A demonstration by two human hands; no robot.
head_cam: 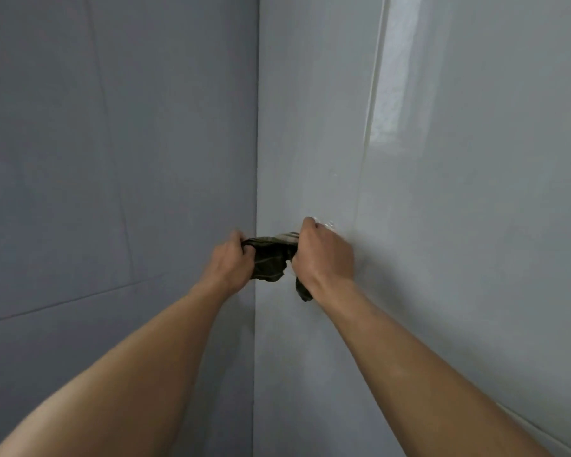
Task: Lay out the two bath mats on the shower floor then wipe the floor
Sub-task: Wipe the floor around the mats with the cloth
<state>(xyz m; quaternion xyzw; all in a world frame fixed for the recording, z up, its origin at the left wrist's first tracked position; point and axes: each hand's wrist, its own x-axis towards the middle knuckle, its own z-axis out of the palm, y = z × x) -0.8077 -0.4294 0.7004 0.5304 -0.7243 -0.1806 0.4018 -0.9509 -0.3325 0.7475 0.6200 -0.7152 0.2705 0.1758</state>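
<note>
A dark, bunched-up cloth (268, 260) is stretched between both my hands in front of the wall corner. My left hand (230, 263) grips its left end with closed fingers. My right hand (322, 253) is fisted on its right end, and a tail of the cloth hangs below that wrist. Both arms reach forward from the bottom of the view. No bath mat and no shower floor are in view.
Two glossy grey tiled walls meet in a vertical corner (256, 159) straight ahead. The left wall (112, 159) is darker; the right wall (442, 192) is lighter, with a bright reflection and a vertical tile joint.
</note>
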